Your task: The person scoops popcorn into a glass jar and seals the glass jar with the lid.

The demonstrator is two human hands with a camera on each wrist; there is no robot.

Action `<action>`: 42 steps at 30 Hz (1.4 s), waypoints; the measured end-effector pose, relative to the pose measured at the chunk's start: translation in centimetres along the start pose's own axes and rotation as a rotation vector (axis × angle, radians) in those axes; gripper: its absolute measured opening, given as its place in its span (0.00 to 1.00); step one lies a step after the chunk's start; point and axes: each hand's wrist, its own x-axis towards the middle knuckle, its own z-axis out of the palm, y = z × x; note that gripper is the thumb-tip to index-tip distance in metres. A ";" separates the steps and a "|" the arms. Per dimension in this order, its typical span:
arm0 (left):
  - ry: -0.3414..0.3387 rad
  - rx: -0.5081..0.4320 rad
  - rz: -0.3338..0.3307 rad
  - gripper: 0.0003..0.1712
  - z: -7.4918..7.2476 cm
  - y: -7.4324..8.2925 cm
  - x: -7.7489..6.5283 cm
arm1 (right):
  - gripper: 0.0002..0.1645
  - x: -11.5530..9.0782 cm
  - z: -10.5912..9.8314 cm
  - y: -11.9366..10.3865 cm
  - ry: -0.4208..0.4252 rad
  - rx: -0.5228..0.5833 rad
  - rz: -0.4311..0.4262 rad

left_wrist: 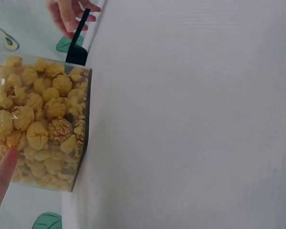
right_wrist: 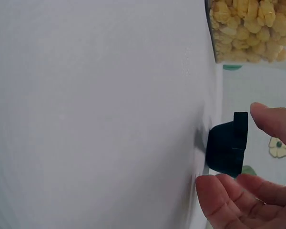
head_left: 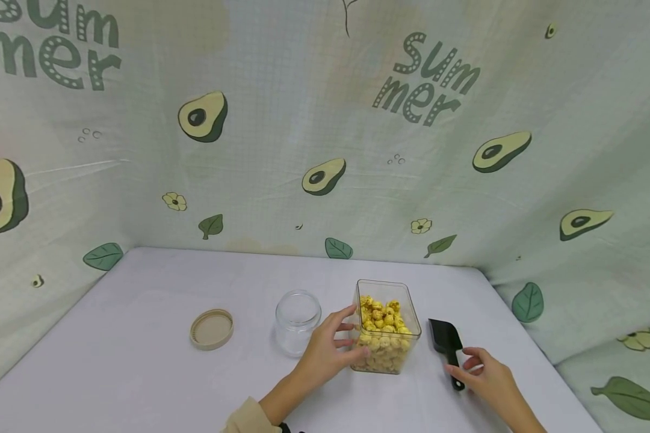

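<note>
Left hand point(head_left: 325, 352) spread loosely, I set its fingers and thumb about a corner of the box point(head_left: 384, 291) of popcorn point(head_left: 379, 319) just to its right. My right hand point(head_left: 485, 374) parts thumb and fingers around the handle point(head_left: 452, 359) of a scoop point(head_left: 445, 335), not closed on it. Just left of my left hand stands a jar point(head_left: 297, 322); farther left, a lid point(head_left: 211, 331) lies on the table point(head_left: 157, 379).

Narrow lane on the white tabletop point(head_left: 103, 361) between the clear square plastic popcorn box point(head_left: 396, 293) and the black plastic scoop point(head_left: 445, 337), whose handle the right hand point(head_left: 487, 374) obstructs. The left hand point(head_left: 325, 349) and clear round jar point(head_left: 297, 331) impede leftward passage; broad room lies left of the round beige lid point(head_left: 212, 331).
</note>
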 end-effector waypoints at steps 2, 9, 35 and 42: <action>0.000 -0.020 -0.001 0.41 0.0 -0.1 0.1 | 0.46 -0.1 0.1 0.0 0.001 0.023 0.007; 0.022 -0.034 0.009 0.37 0.0 -0.1 0.3 | 0.38 -0.3 0.3 -0.4 0.001 0.047 0.023; 0.028 -0.033 -0.014 0.34 -0.4 3.8 -0.3 | 0.20 -0.1 -0.5 -0.1 0.045 -0.116 -0.072; 0.028 -0.028 -0.007 0.35 -0.4 3.8 -0.3 | 0.19 -0.3 -1.4 -0.2 0.062 -0.141 -0.099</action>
